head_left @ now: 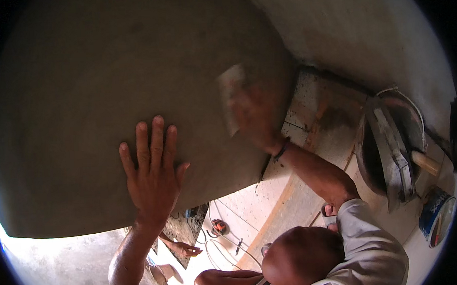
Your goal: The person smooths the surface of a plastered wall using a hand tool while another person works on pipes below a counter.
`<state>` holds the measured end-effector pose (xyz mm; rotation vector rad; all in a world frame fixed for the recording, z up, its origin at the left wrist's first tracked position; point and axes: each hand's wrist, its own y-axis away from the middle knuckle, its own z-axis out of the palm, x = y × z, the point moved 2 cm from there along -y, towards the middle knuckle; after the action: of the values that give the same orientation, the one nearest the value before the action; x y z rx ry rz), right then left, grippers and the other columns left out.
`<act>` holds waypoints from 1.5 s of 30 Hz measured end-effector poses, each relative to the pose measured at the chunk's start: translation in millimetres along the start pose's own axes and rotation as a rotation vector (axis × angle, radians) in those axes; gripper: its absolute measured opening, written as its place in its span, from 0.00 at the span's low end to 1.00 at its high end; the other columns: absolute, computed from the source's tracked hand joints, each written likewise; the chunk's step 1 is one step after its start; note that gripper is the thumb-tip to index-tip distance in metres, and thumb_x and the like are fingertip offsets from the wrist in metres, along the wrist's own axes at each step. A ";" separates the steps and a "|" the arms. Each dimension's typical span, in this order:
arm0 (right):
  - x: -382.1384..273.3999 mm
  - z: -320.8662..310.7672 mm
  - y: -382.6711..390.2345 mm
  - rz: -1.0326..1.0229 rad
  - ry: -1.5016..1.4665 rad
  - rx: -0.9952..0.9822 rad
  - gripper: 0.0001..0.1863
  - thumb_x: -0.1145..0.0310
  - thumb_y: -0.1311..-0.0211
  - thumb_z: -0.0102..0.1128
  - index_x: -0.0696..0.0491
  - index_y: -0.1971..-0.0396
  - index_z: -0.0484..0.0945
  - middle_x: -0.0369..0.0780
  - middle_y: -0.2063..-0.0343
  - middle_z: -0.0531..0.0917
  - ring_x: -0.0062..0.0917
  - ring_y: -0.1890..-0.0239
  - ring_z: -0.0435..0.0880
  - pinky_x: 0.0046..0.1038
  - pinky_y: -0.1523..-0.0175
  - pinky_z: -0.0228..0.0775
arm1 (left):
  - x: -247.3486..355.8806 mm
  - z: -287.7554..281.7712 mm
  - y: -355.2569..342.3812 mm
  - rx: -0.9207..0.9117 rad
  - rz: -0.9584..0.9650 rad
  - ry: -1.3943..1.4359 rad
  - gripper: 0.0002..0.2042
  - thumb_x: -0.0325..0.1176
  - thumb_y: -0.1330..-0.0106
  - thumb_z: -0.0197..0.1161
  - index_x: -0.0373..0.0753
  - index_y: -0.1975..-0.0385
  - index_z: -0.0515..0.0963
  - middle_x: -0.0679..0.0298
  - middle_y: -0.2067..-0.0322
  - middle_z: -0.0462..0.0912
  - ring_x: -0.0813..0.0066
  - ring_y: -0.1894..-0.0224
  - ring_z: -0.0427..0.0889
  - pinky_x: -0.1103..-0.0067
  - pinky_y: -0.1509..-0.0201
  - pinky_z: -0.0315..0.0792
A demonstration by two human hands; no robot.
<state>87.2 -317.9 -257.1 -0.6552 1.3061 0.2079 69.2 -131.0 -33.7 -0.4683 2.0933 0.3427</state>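
Note:
My left hand (150, 171) lies with fingers spread against a large dark grey, freshly plastered surface (68, 98). To its right, my right hand (253, 116) grips a pale rectangular plastering float (228, 81) against the same surface, near its right-hand edge; both the hand and float are blurred. My bent knees (294, 257) show at the lower edge, with a sandaled foot (330, 214) beside my right forearm.
At right, a dark bucket (364, 152) holds metal tools (392, 155) and a wooden handle (425, 162), near a blue pail (438, 217). Below are floor tiles (241, 203), cables and an orange-black object (219, 225). Another person's hand (184, 249) shows below my left arm. A pale wall (361, 24) adjoins.

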 end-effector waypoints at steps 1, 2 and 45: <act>-39.2 3.1 -6.3 -0.172 0.066 -0.033 0.21 0.67 0.36 0.56 0.49 0.43 0.76 0.45 0.61 0.81 0.37 0.52 0.77 0.39 0.47 0.70 | -2.4 1.1 -2.7 0.006 -0.011 0.007 0.37 0.58 0.39 0.54 0.48 0.31 0.58 0.61 0.28 0.51 0.55 0.26 0.47 0.48 0.28 0.43; -71.7 9.0 -8.5 -0.344 0.119 -0.072 0.21 0.68 0.37 0.55 0.49 0.43 0.75 0.46 0.60 0.81 0.39 0.52 0.77 0.40 0.47 0.70 | -3.4 1.3 -1.8 0.000 -0.028 0.004 0.37 0.58 0.38 0.54 0.48 0.31 0.58 0.61 0.28 0.51 0.55 0.26 0.47 0.48 0.28 0.43; -162.4 18.7 -34.7 -0.875 0.228 0.029 0.22 0.72 0.41 0.58 0.51 0.44 0.76 0.51 0.56 0.79 0.47 0.55 0.77 0.43 0.50 0.70 | -28.8 -3.9 32.0 0.146 -0.051 0.042 0.43 0.59 0.51 0.66 0.49 0.34 0.64 0.68 0.28 0.51 0.62 0.26 0.48 0.53 0.27 0.46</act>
<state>75.5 -300.4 -91.3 -1.1847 1.1207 -0.6126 66.0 -98.6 -5.2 -0.4441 2.1257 0.1504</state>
